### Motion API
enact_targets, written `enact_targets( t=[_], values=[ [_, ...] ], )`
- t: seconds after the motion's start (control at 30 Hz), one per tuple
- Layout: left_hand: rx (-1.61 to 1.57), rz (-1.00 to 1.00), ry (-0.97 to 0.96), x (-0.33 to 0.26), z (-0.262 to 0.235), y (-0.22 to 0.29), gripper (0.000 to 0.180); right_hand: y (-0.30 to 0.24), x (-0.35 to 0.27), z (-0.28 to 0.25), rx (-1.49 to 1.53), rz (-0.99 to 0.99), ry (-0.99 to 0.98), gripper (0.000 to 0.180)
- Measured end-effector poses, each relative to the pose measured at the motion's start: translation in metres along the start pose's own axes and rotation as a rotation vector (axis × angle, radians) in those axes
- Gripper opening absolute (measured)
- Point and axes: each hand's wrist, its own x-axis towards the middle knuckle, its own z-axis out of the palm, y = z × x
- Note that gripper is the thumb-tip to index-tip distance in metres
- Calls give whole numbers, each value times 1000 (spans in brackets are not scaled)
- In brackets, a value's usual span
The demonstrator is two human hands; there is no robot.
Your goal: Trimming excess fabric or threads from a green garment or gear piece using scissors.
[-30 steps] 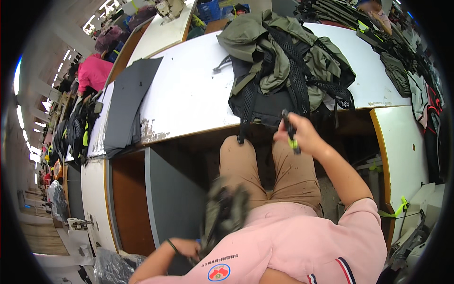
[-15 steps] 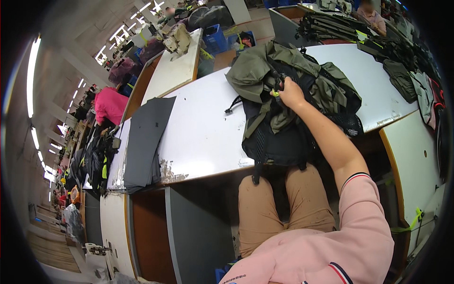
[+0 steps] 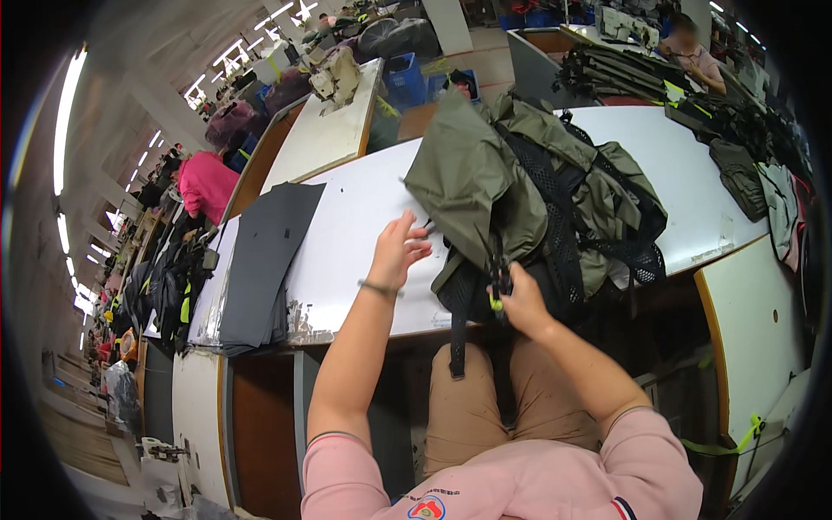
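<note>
An olive-green and black backpack (image 3: pixel 472 178) with mesh straps lies rumpled on the white tabletop (image 3: pixel 364 230). My right hand (image 3: pixel 526 303) is closed at its near side. In those fingers is a narrow black piece with a yellow-green tip (image 3: pixel 496 305); I cannot make out whether it is part of the bag or a separate tool. Left of the bag, my left hand (image 3: pixel 403 251) is raised over the table, fingers apart and holding nothing. A black strap (image 3: pixel 458 338) hangs over the table's front edge towards my legs.
Dark grey flat panels (image 3: pixel 264 260) are stacked at the table's left. More black and green pieces (image 3: pixel 624 76) pile up at the far right, near a seated person (image 3: pixel 693 56). A person in pink (image 3: pixel 206 184) bends at the left. A sewing machine (image 3: pixel 334 78) stands beyond the table.
My right hand has come nearer to me with the black piece, and an olive panel of the backpack now spreads up and left. My left hand has come into view, open.
</note>
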Motion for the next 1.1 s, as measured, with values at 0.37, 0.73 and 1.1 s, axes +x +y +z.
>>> enact_targets(
  t=[0.37,0.73,1.1],
  values=[
    [-36,-166,337,82,36,-68,59,-18,-51,1,156,43,-122,38],
    [107,1102,146,-71,-15,169,28,-26,-81,-88,418,127,-54,28],
    [-219,1000,-745,-257,44,229,21,-80,-95,-139,570,-61,101,27]
  ],
)
